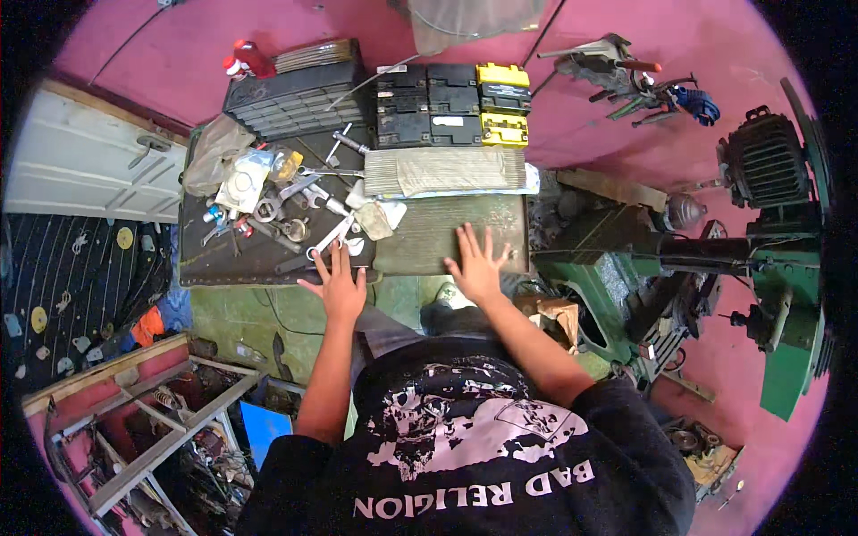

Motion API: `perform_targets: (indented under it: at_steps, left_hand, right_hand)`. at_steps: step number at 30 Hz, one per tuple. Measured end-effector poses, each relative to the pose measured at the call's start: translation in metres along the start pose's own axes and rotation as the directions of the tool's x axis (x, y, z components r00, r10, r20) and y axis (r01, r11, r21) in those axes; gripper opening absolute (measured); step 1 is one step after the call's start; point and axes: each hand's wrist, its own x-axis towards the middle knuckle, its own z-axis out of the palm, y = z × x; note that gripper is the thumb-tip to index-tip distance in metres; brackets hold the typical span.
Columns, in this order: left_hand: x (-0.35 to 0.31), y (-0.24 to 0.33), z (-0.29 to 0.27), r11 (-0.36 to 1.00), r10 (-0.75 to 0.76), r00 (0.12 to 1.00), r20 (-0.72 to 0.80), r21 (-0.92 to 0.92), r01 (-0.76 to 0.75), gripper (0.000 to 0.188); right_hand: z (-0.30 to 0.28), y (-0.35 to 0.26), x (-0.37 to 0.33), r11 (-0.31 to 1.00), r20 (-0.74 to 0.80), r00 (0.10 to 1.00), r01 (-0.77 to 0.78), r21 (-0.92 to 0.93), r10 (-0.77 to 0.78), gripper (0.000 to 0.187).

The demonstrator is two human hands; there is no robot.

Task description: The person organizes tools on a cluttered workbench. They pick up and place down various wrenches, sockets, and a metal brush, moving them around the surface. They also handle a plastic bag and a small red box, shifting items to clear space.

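Note:
My left hand (340,288) rests at the front edge of the dark workbench (210,250), fingers spread and nothing held. Just beyond its fingertips lie a shiny wrench (327,238) and a small white piece (355,247). Farther right, my right hand (480,270) is spread flat, palm down, on a greenish-grey ribbed panel (411,237) that covers this side of the bench. A crumpled pale rag (380,219) lies between the two hands, farther from me. Behind the panel sits a folded ribbed beige pad (447,171).
Wrenches, sockets and plastic bags (219,154) clutter the bench's left. Black and yellow batteries (503,129) stand at the back beside a stack of dark drawers (295,107). A green machine (786,339) is at right; a metal frame (161,438) with parts stands lower left.

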Motion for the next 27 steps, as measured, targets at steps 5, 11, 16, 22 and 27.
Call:
perform_targets:
  at_steps: [5,11,16,22,27]
  left_hand:
    - [0.014,-0.019,-0.010,1.000,0.015,1.000,0.017,0.006,-0.015,0.077]
    - [0.038,-0.066,-0.036,0.998,0.067,0.996,0.059,0.013,-0.067,0.073]
    - [0.049,-0.116,-0.050,0.986,0.164,0.984,0.073,-0.027,-0.162,0.074]
    - [0.069,-0.174,-0.070,0.971,0.240,0.962,0.129,-0.018,-0.240,0.074]
    - [0.083,-0.214,-0.088,0.961,0.278,0.946,0.167,-0.047,-0.274,0.068]
  right_hand:
    - [-0.002,-0.067,0.062,0.926,0.174,0.983,-0.122,0.357,0.063,0.097]
    - [0.007,-0.147,0.088,0.875,0.274,0.935,-0.317,0.366,0.225,0.096]
    - [0.025,-0.204,0.073,0.935,0.047,0.969,-0.245,0.255,0.241,0.082]
    - [0.025,-0.263,0.083,0.991,-0.046,0.992,0.123,0.052,-0.121,0.044]
    - [0.024,-0.297,0.091,0.999,-0.150,0.988,0.043,0.010,-0.041,0.040]
